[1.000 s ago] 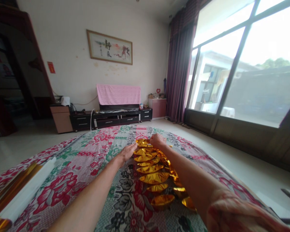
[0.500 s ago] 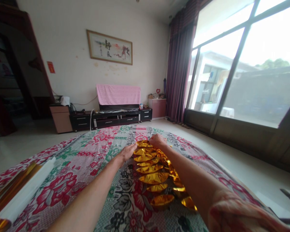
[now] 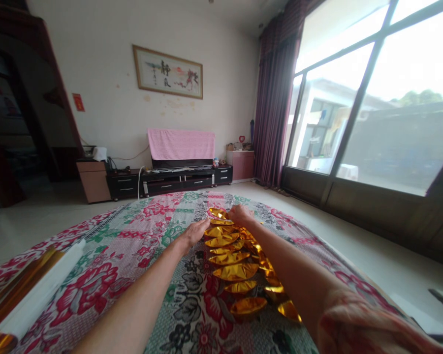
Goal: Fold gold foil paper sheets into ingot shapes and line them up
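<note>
Boat-shaped gold foil paper ingots lie in a row down the flowered cloth, such as the wide gold foil ingot near the middle. At the far end of the row, my right hand is closed at the right tip of a tilted gold foil ingot. My left hand has its fingertips together at the left end of the gold foil ingot just nearer. The finger details are small, and my right forearm hides part of a second line of ingots.
Rolled gold and white sheets lie at the left on the flowered cloth. Beyond the cloth's edge stand a low black cabinet under a pink cover and a window on the right.
The far ingot between my hands has tilted up and away, and the one behind it now shows separately. My hands have barely moved.
</note>
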A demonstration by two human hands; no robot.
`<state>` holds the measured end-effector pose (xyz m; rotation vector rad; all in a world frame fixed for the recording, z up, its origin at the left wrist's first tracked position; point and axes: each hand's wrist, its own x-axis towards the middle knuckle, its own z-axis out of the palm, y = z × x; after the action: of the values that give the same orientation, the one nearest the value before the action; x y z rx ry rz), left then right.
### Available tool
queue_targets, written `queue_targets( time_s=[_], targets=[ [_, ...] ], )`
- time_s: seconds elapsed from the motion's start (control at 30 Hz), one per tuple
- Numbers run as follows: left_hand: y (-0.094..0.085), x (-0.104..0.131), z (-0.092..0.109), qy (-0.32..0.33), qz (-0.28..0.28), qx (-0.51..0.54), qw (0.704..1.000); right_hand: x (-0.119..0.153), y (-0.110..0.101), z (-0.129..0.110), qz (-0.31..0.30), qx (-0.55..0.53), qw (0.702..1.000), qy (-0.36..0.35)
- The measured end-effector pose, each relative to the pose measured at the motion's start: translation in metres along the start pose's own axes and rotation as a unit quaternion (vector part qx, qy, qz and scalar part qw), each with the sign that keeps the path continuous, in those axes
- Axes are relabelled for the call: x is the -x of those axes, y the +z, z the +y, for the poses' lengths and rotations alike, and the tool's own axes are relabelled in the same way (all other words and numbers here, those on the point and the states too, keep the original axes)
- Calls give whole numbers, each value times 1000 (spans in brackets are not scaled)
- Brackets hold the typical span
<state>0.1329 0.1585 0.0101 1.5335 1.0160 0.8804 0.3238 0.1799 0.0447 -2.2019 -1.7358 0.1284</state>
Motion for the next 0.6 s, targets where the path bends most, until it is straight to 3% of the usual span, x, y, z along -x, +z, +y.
queue_targets(
  time_s=[0.1,0.6],
  targets=[
    [-1,3,2,-8,-15,9,1000,1,-2,-1,-5,4,1000,-10],
    [-1,-7,-6,-32,19,-16,999,3,-4,1,0,33,999,-37]
  ],
)
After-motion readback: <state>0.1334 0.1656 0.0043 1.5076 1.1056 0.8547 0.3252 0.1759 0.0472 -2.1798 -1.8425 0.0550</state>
